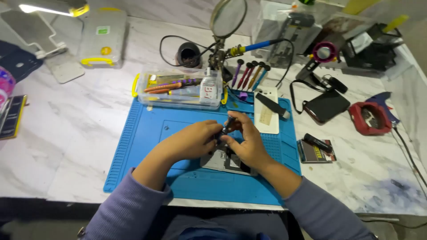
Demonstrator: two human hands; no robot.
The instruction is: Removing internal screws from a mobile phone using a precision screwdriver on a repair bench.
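Between both hands' closed grip, left hand [191, 141] and right hand [247, 142], a dark screwdriver [226, 127] stands over the opened phone [224, 161].

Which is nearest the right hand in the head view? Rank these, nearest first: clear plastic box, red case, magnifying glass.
From the right hand:
1. Clear plastic box, just past the hands at the blue mat's far edge.
2. Red case, off to the right on the marble.
3. Magnifying glass, farthest, at the table's back.
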